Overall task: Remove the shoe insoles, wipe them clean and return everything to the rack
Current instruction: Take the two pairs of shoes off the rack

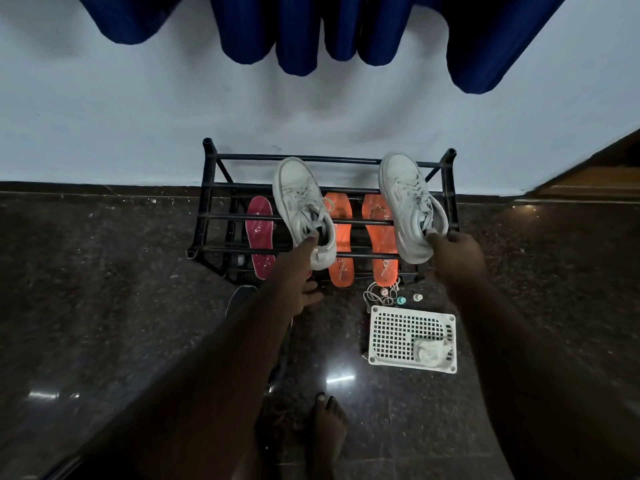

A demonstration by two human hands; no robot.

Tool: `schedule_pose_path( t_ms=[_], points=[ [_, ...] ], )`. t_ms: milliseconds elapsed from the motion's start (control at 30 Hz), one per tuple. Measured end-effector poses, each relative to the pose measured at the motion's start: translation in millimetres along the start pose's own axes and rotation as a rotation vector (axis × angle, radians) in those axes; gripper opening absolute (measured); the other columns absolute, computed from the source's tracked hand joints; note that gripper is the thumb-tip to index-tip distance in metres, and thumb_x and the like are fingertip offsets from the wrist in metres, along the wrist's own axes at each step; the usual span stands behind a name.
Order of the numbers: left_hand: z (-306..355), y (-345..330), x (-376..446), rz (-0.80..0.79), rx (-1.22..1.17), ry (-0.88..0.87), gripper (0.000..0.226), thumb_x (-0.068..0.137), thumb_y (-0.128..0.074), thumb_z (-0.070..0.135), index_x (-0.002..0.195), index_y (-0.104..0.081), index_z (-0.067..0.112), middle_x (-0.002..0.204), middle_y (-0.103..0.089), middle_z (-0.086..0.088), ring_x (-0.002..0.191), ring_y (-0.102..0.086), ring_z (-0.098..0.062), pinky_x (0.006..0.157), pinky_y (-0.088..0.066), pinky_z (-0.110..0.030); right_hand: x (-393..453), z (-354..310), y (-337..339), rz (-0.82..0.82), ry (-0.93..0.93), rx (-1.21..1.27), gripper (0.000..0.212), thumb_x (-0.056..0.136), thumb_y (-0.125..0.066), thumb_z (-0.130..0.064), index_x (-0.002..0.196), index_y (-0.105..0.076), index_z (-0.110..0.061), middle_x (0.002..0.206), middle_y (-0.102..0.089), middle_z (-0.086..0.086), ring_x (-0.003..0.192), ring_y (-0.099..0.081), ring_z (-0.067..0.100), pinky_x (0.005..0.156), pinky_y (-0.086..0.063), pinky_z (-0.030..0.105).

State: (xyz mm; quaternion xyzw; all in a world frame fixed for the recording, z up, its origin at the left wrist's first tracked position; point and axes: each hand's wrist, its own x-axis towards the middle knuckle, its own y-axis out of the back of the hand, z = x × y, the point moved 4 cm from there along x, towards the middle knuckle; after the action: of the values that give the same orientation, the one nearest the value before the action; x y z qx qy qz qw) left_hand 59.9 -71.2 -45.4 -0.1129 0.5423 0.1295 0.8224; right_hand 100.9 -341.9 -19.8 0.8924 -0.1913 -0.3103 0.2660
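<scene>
Two white sneakers lie on the top bars of a black metal shoe rack (211,216) against the wall. My left hand (301,271) holds the left sneaker (301,206) at its heel opening, a finger hooked inside. My right hand (457,254) grips the heel of the right sneaker (408,202). Under the bars, on a lower level, lie two orange insoles (379,237) and a dark red insole (259,233). A crumpled white cloth (433,351) rests on a white perforated tray (394,334) on the floor.
Small bottles (401,300) and a tangle of cord (377,294) lie on the dark polished floor before the rack. A dark object (239,299) sits by my left forearm. My bare foot (329,424) stands near the tray. Blue curtains (311,29) hang above; a wooden doorway (595,174) is at right.
</scene>
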Motion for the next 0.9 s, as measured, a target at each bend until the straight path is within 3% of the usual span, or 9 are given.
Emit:
schedule_pose_path(
  t_ms=[100, 267, 367, 500, 667, 767, 900],
  points=[
    [-1.4, -5.6, 6.3, 0.004, -0.098, 0.013, 0.049, 0.089, -0.07, 0.05, 0.124, -0.057, 0.018, 0.127, -0.053, -0.012, 0.111, -0.057, -0.037, 0.093, -0.054, -0.052, 3.4, 8.7, -7.3, -0.13, -0.147, 0.293, 0.029, 0.089, -0.065, -0.027, 0.106, -0.066, -0.004, 0.09, -0.067, 0.017, 0.067, -0.065, 0.033, 0.047, -0.05, 0.03],
    [1.0, -9.3, 16.5, -0.004, -0.164, -0.064, 0.031, 0.091, -0.065, 0.023, 0.119, -0.063, 0.011, 0.119, -0.066, -0.016, 0.09, -0.065, -0.028, 0.084, -0.057, -0.042, 12.0, 13.5, -15.8, -0.18, -0.299, 0.478, 0.034, 0.089, -0.068, -0.03, 0.115, -0.06, -0.009, 0.106, -0.067, 0.014, 0.087, -0.07, 0.036, 0.062, -0.059, 0.04],
    [-2.9, -3.1, 12.0, -0.016, -0.165, -0.067, 0.027, 0.085, -0.061, 0.013, 0.112, -0.064, 0.011, 0.114, -0.067, -0.016, 0.099, -0.066, -0.031, 0.093, -0.055, -0.045, 15.8, 13.5, -19.9, -0.203, -0.272, 0.516, 0.03, 0.091, -0.064, -0.021, 0.117, -0.059, -0.007, 0.113, -0.065, 0.018, 0.093, -0.069, 0.039, 0.053, -0.055, 0.033],
    [-24.7, 12.2, -2.9, -0.026, -0.106, -0.068, 0.018, 0.087, -0.057, 0.009, 0.104, -0.063, 0.012, 0.095, -0.062, -0.012, 0.089, -0.061, -0.028, 0.099, -0.053, -0.049, -5.3, 21.5, -16.8, -0.234, -0.268, 0.599, 0.029, 0.093, -0.056, -0.019, 0.12, -0.058, -0.008, 0.117, -0.064, 0.019, 0.095, -0.069, 0.039, 0.061, -0.058, 0.037],
    [-59.4, 43.6, -12.8, -0.094, -0.023, -0.126, 0.035, 0.085, -0.06, 0.011, 0.12, -0.063, 0.014, 0.106, -0.067, -0.016, 0.09, -0.065, -0.028, 0.092, -0.057, -0.046, -85.5, 51.8, -20.8, -0.177, -0.185, 0.741, 0.026, 0.094, -0.061, -0.018, 0.119, -0.058, -0.013, 0.115, -0.066, 0.018, 0.097, -0.069, 0.038, 0.077, -0.057, 0.052],
    [-88.8, 54.2, -21.0, -0.129, -0.008, -0.186, 0.037, 0.08, -0.062, 0.013, 0.117, -0.066, 0.02, 0.11, -0.071, -0.013, 0.098, -0.066, -0.027, 0.085, -0.057, -0.041, -141.2, 81.1, -35.4, -0.141, -0.196, 0.767, 0.033, 0.094, -0.062, -0.012, 0.126, -0.054, -0.013, 0.113, -0.065, 0.014, 0.09, -0.066, 0.03, 0.072, -0.057, 0.045],
    [-150.0, 70.9, -26.5, -0.075, -0.063, -0.15, 0.059, 0.066, -0.069, 0.023, 0.124, -0.059, 0.015, 0.098, -0.069, -0.006, 0.084, -0.067, -0.019, 0.069, -0.056, -0.034, -198.4, 127.2, -62.7, -0.13, -0.281, 0.778, 0.031, 0.092, -0.062, -0.003, 0.117, -0.06, -0.022, 0.1, -0.066, 0.006, 0.084, -0.067, 0.023, 0.07, -0.055, 0.042]
  ],
)
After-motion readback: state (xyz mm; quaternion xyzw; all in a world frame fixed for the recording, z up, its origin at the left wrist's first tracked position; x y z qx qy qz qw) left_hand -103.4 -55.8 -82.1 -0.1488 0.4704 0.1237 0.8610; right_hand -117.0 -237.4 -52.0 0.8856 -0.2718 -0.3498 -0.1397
